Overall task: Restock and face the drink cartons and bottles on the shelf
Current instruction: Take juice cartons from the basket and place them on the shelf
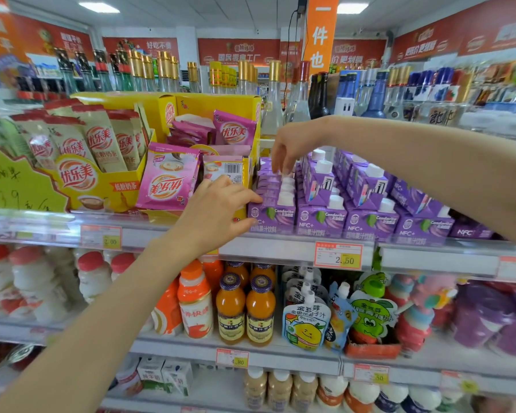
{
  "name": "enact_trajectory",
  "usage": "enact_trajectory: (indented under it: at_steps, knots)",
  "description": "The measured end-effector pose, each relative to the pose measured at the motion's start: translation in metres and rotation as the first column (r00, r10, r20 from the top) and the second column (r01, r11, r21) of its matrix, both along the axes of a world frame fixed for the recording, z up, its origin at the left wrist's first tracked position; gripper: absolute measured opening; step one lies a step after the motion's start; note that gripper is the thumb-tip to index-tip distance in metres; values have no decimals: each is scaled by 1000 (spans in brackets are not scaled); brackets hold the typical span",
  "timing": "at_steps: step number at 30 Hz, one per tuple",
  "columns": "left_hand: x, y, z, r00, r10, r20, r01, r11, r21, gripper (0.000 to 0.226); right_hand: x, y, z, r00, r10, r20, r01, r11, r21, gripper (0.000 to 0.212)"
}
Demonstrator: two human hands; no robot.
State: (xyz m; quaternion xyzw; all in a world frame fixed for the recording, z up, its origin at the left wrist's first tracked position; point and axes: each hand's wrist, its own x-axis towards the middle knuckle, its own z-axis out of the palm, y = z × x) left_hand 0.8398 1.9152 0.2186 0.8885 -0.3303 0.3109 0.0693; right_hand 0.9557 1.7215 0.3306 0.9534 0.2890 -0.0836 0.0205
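Note:
Purple drink cartons (320, 217) with white caps stand in rows on the upper shelf (280, 248), right of centre. My left hand (221, 210) reaches in from the lower left; its straight fingers and thumb touch the left side of the front-left carton (273, 216). My right hand (292, 147) comes down from above over the same row, fingertips closed around the top of a carton (268, 177) behind the front one. How deep its fingers reach is hidden.
Yellow display boxes of milk-tea sachets (167, 174) stand right beside the cartons on the left. Glass liquor bottles (273, 96) line the top behind. Orange juice bottles (245, 308) and pouches (306, 323) fill the shelf below. A 2.50 price tag (338, 256) hangs on the rail.

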Motion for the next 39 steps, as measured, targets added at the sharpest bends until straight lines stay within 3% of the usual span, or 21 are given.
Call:
enact_trajectory:
  at_steps: [2, 5, 10, 17, 26, 30, 35, 39]
  knots:
    - [0, 0, 0, 1000, -2, 6, 2, 1000, 1, 40, -6, -1, 9, 999, 12, -50, -12, 1000, 17, 21]
    - [1, 0, 1, 1000, -6, 18, 6, 1000, 5, 36, -13, 2, 12, 992, 20, -127, -31, 996, -82, 23]
    - [1, -1, -1, 999, 7, 34, -8, 1000, 29, 36, -12, 5, -1, 999, 50, -19, -53, 976, -213, 22]
    - [-1, -2, 1, 999, 32, 34, -34, 998, 44, 36, -11, 3, -8, 994, 97, 42, -92, 990, -102, 20]
    - [-3, -1, 1, 999, 35, 14, -35, 999, 35, 39, -7, 1, 1, 997, 60, -55, -65, 994, -85, 19]
    - [-4, -2, 1, 999, 31, 14, -31, 999, 30, 39, 3, -4, 16, 994, 45, 102, -53, 995, 82, 22]
    - [-3, -3, 2, 999, 27, 41, -29, 999, 36, 33, 23, -2, 3, 999, -19, 40, 25, 990, -138, 31]
    - [-5, -4, 5, 999, 45, 4, -45, 998, 41, 39, 35, 0, -6, 998, -23, 66, 34, 987, -160, 26]
